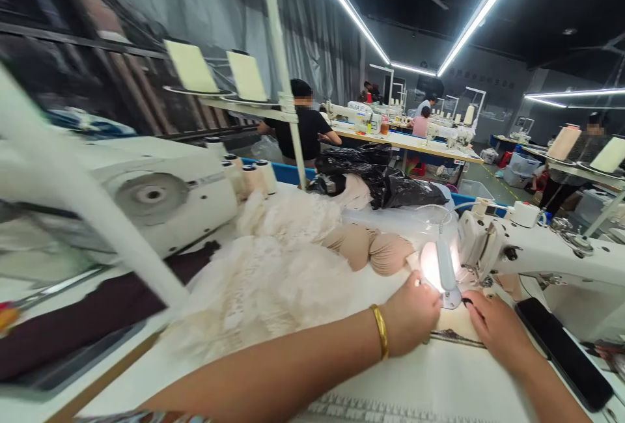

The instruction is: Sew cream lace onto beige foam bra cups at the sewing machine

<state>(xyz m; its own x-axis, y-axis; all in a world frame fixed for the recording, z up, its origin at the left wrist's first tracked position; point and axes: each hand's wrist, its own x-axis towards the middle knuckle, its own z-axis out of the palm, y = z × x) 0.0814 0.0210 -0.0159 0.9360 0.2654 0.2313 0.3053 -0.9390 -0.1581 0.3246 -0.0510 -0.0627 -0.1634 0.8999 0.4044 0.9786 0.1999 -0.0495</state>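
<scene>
Along the bottom of the frame runs a printed measuring scale (371, 409), and above it, right of centre, both hands work in front of the sewing machine (541, 244). The step in hand appears to be positioning work by the machine's head; the next move probably calls for steady alignment with fingertips clear of the needle. The right hand (500, 332) appears to pinch a small dark piece (467, 301) between thumb and forefinger, almost closed. The left hand (413, 319) has curled fingers beside the lit lamp (444, 267); whether they grip anything I cannot tell. Between the hands lies a cream panel (456, 325) with a dark lower edge. Beyond, around mid-frame, are beige pleated cups (390, 254) and a heap of cream lace (273, 280); farther back sits a person in black (305, 130).
</scene>
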